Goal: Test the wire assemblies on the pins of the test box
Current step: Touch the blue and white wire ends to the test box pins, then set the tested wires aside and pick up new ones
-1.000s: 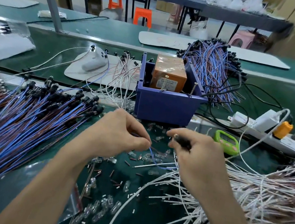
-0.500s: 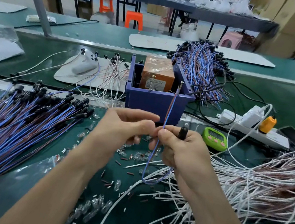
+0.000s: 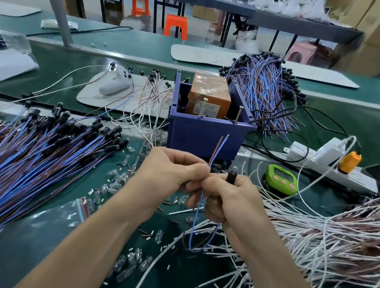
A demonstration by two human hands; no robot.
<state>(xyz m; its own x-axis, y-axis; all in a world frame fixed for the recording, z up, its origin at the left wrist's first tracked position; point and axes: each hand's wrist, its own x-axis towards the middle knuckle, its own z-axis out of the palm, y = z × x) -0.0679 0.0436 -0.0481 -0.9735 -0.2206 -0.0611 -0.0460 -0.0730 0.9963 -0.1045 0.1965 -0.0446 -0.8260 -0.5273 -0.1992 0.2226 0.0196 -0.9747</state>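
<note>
My left grip point(image 3: 170, 172) is curled tight, thumb and forefinger pinching the two leads of one wire assembly point(image 3: 220, 149) just below their bare ends. My right grip point(image 3: 232, 198) touches it, fingers closed round the same assembly. The black socket point(image 3: 231, 176) pokes up out of the top of that fist, and the blue and brown leads hang beneath both hands in a loose loop.

Under my hands the green table point(image 3: 369, 125) is scattered with small glass bulbs point(image 3: 116, 177) and cut bits of sleeving. A broad fan of blue and brown assemblies point(image 3: 49, 148) lies to my left and a tangle of white wires point(image 3: 318, 230) to my right. A green timer point(image 3: 281, 178) and a white power strip point(image 3: 332, 164) sit just past my right hand. Another heap of assemblies point(image 3: 262, 88) is piled behind the box. Beyond the table are a long workbench and orange stools point(image 3: 176, 26).

Half a second ago the lead ends reached up to the box rim by the right-hand pin. Now they stand lower, against the front wall.

The test box point(image 3: 204, 136) is straight ahead, just beyond my knuckles. Its two upright pins point(image 3: 203, 108) sit at the near rim, above the lead tips and apart from them.
</note>
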